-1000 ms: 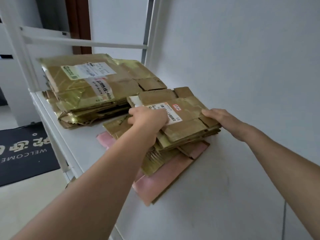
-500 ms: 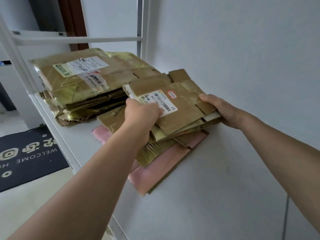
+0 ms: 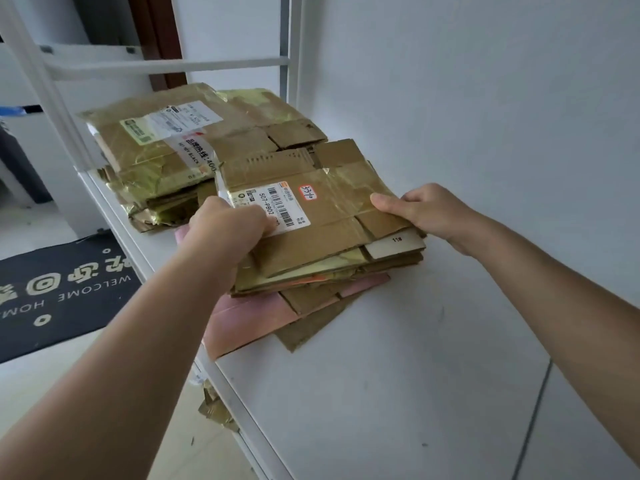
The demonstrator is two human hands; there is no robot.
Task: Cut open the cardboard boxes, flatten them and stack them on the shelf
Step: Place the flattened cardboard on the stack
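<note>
1. The top flattened box carries a white shipping label reading "507-P802" beside a barcode, and a red-edged sticker with handwritten "33-10"; a pale flap below shows "11#".
2. The far stack has a tape strip printed "BLACK"; the floor mat reads "WELCOME HOME".
3. Brown corrugated sheets, glossy gold tape, pink card beneath — all on the white shelf.
4. The left hand grips the near stack's left edge, fingers curled; the right hand clamps its right edge, thumb on top.
</note>
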